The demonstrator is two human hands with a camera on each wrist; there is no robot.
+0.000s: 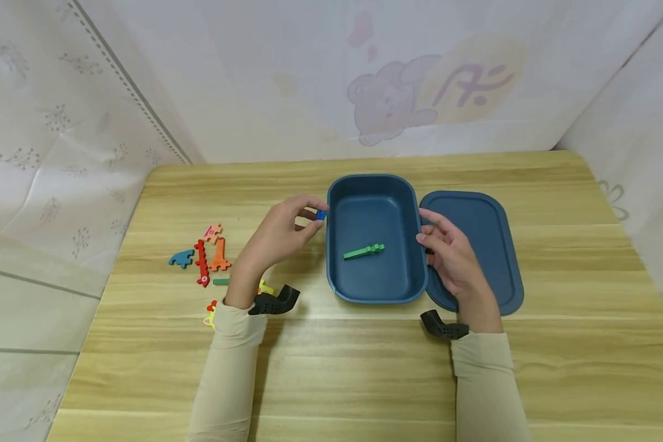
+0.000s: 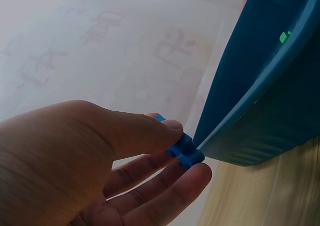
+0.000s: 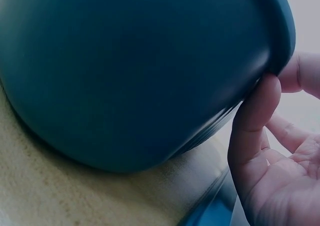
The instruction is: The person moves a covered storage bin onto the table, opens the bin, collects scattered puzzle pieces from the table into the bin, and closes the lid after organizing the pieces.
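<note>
My left hand (image 1: 287,230) pinches a small blue puzzle piece (image 2: 187,151) between thumb and fingers, just outside the left rim of a dark blue plastic box (image 1: 359,282). A long green piece (image 1: 363,252) with a knobbed end lies on the box's floor. On the other side, my right hand (image 1: 450,255) holds the box's right rim, with the thumb (image 3: 265,94) against its edge. The fingertips of that hand are partly hidden behind the rim.
A flat blue lid (image 1: 475,227) lies right of the box, partly under my right hand. To the left are loose pieces: a red strip (image 1: 201,264), an orange piece (image 1: 220,255), a blue piece (image 1: 182,258) and several others, some behind my left forearm.
</note>
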